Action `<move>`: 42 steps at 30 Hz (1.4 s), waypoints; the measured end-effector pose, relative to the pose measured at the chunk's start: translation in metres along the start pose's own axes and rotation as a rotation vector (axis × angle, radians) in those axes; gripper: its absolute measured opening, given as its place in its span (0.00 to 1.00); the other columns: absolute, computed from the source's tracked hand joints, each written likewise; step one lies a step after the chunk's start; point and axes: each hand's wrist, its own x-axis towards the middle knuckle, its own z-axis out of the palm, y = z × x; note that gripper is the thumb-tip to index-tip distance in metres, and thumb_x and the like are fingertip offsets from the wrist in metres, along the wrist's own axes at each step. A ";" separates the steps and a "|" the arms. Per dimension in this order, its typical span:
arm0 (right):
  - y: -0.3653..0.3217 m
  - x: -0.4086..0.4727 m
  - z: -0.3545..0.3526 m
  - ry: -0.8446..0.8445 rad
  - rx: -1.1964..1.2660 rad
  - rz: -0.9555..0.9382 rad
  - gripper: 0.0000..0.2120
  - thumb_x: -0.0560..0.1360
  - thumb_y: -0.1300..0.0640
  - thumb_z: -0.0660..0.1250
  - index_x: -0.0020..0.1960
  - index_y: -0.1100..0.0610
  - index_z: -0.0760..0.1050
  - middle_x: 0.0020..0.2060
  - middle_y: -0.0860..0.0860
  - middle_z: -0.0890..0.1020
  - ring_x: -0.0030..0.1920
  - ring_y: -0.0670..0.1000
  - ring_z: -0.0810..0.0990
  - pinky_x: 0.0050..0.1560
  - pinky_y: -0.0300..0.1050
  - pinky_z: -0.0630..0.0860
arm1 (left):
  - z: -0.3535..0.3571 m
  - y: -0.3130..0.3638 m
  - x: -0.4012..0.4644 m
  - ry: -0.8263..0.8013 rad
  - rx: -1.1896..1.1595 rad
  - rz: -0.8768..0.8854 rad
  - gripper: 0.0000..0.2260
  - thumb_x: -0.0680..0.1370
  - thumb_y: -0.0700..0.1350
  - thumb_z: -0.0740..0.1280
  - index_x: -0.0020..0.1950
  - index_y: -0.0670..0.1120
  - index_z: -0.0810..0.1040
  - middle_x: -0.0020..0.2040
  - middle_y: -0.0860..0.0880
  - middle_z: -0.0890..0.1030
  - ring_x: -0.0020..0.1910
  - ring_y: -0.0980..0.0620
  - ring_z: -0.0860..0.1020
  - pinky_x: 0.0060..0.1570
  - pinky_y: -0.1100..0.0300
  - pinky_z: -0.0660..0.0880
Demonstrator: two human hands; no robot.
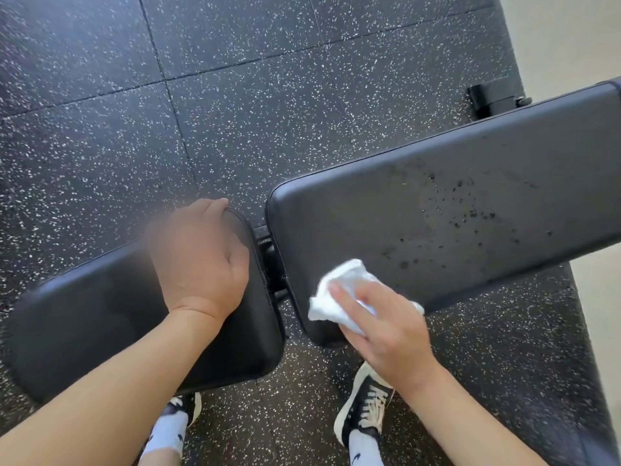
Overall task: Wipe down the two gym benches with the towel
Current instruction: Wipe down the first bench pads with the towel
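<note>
A black padded bench shows as two pads with a gap between them. The long back pad (pixel 470 183) runs to the right and carries dark specks and smudges. The shorter seat pad (pixel 100 314) lies at the left. My left hand (pixel 198 257) rests on the seat pad's far right corner, fingers curled over its edge. My right hand (pixel 379 327) presses a crumpled white towel (pixel 342 290) onto the near left corner of the back pad. Only this one bench is in view.
Black rubber floor tiles (pixel 235 95) with white flecks surround the bench. The metal frame joint (pixel 272 260) shows in the gap between pads. A black bench foot (pixel 494 99) sits at the upper right beside a pale wall (pixel 571 35). My shoes (pixel 366 408) stand below.
</note>
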 end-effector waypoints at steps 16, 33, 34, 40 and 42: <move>-0.028 0.166 0.061 0.105 -0.151 0.283 0.10 0.76 0.54 0.71 0.57 0.52 0.83 0.45 0.53 0.76 0.40 0.54 0.75 0.33 0.50 0.71 | 0.000 -0.002 0.001 -0.014 0.007 0.008 0.23 0.80 0.54 0.57 0.75 0.52 0.70 0.72 0.51 0.73 0.71 0.41 0.69 0.76 0.34 0.58; -0.033 0.138 0.051 0.143 -0.182 0.405 0.16 0.76 0.52 0.71 0.63 0.47 0.82 0.46 0.50 0.79 0.41 0.55 0.79 0.31 0.47 0.72 | -0.005 -0.004 0.001 -0.088 0.033 0.151 0.22 0.84 0.50 0.55 0.78 0.50 0.68 0.77 0.49 0.70 0.76 0.41 0.67 0.76 0.31 0.56; -0.040 0.149 0.053 0.137 -0.195 0.413 0.15 0.76 0.52 0.71 0.63 0.47 0.82 0.46 0.50 0.78 0.42 0.55 0.78 0.31 0.47 0.72 | -0.006 -0.005 0.001 -0.095 0.030 0.159 0.21 0.84 0.49 0.56 0.79 0.50 0.68 0.77 0.49 0.70 0.77 0.40 0.67 0.76 0.31 0.56; -0.053 0.067 0.033 0.034 -0.085 0.178 0.20 0.74 0.61 0.72 0.66 0.53 0.81 0.47 0.51 0.80 0.41 0.54 0.78 0.35 0.49 0.76 | -0.015 0.000 0.008 -0.182 -0.050 0.402 0.29 0.78 0.35 0.63 0.80 0.46 0.68 0.78 0.48 0.72 0.79 0.42 0.66 0.78 0.31 0.55; -0.039 0.017 0.017 0.006 -0.042 0.116 0.21 0.75 0.63 0.72 0.67 0.53 0.81 0.48 0.50 0.80 0.41 0.52 0.78 0.38 0.48 0.78 | -0.019 0.004 0.007 -0.196 -0.068 0.464 0.30 0.77 0.34 0.66 0.80 0.45 0.69 0.77 0.47 0.72 0.79 0.42 0.68 0.77 0.30 0.57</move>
